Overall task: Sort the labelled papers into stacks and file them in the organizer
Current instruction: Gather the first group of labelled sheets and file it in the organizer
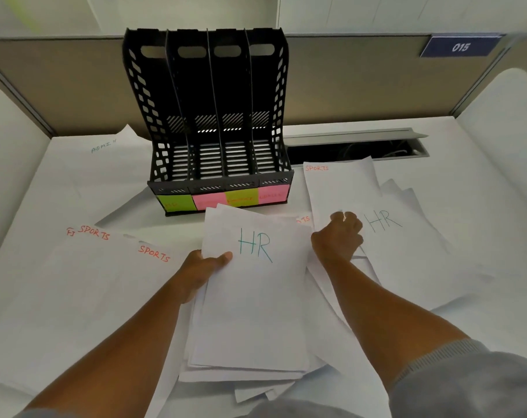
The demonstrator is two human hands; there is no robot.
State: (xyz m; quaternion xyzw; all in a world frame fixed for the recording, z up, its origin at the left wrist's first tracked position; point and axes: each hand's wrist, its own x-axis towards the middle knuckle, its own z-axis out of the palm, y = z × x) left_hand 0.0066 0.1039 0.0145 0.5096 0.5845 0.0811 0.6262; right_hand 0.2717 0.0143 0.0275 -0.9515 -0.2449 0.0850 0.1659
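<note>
- The sticky labels [223,200] on the front of the black organizer [206,116] are mostly unreadable, just green, pink, green, pink with blurry writing. All four slots look bare inside as far as I can see.
- The sheet at far left only shows a faint "ADMIN" [103,145], super washed out. One red label by the left edge is cut to "FI" or so, covered by the SPORTS sheet [94,232] next to it. Another "...TS" scrap [303,219] peeks out between the two HR papers.
- Left hand [200,271] holds the middle HR stack [253,291] at its left edge, thumb curled on top, the other fingers hidden under the paper.
- Right hand [339,236] reaches forward with fingers curled down on the edge of the second HR sheet [407,242] at the right. Can't tell if it's actually pinching it or just pressing on it.
- The held stack sits in front of the organizer, long axis running away from the person, "HR" at the far end and reading upright.
- The right HR sheet is tilted a bit, overlapping a SPORTS sheet [340,182] behind it.
- Loose sheets stick out under the stack, cut off at the bottom.
</note>
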